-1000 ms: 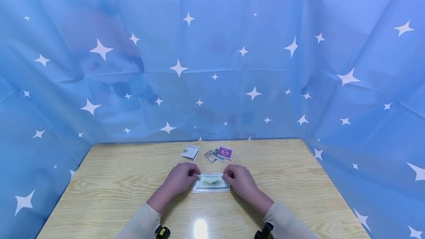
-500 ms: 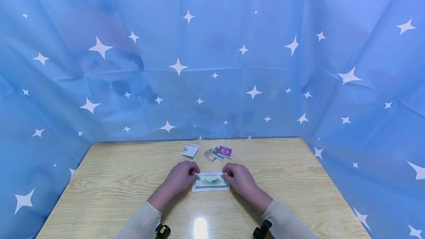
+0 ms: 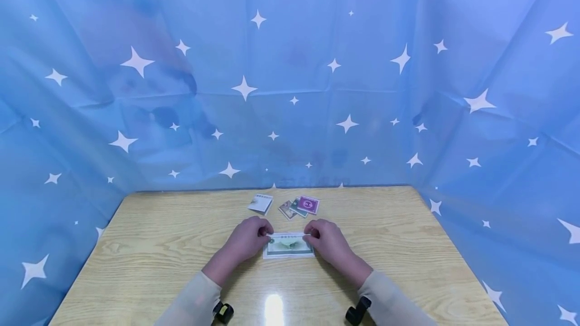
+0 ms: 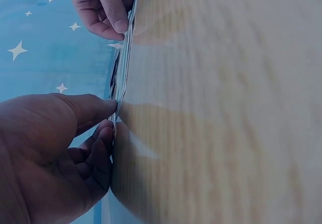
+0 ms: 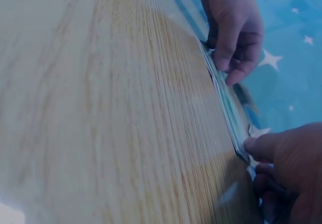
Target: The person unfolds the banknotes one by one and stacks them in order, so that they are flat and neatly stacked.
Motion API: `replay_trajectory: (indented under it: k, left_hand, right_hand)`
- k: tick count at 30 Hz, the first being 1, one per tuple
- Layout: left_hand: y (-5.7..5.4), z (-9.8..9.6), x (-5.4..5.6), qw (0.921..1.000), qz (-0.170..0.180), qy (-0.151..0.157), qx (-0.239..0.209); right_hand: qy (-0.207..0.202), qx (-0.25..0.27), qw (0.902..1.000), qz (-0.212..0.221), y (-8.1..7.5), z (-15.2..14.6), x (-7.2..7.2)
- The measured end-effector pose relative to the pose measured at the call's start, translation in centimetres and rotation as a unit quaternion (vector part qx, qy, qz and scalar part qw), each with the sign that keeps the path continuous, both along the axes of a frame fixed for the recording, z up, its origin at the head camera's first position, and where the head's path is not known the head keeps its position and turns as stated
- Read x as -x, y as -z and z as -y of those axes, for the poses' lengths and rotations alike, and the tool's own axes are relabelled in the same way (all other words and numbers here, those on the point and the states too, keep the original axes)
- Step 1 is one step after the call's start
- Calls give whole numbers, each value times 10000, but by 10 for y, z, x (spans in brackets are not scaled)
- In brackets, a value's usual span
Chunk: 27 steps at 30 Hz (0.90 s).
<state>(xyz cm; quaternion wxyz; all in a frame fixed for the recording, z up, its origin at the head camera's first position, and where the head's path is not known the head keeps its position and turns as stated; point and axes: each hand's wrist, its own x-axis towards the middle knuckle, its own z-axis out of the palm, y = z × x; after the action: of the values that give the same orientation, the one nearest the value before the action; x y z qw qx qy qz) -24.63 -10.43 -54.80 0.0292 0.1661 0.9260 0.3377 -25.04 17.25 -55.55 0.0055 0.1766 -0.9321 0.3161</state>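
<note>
A white sheet with a green landscape print (image 3: 288,246), flat and rectangular, lies on the wooden table between both hands. My left hand (image 3: 249,238) pinches its far left corner, thumb on top and fingers behind the edge. At the far right corner, my right hand (image 3: 330,241) pinches it in the same manner. Seen edge-on in the right wrist view, the printed sheet (image 5: 229,110) shows several thin layers, with the right thumb (image 5: 261,146) on its near end. In the left wrist view, the left thumb (image 4: 95,105) rests at the layered edge, the right hand (image 4: 103,7) farther along.
Beyond the hands lies a folded white card (image 3: 260,203). To its right, a brown printed slip (image 3: 285,210), a green one (image 3: 296,209) and a purple one (image 3: 308,205) overlap. Behind the wooden table (image 3: 172,245) hangs a blue curtain (image 3: 290,64) with white stars.
Both hands keep their hold on the sheet's far corners with hardly any movement. The whole scene sits slightly higher in the head view.
</note>
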Motion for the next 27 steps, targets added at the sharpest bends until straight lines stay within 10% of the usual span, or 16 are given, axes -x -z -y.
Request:
replay_trajectory:
  k: [19, 27]
  left_hand:
    - [-4, 4, 0, 9997, -31, 68, -232]
    - [-9, 11, 6, 9982, -32, -388, -453]
  right_hand:
    - [91, 744, 9970, 190, -1, -3, 1]
    - [287, 1351, 9894, 460, -8, 4, 4]
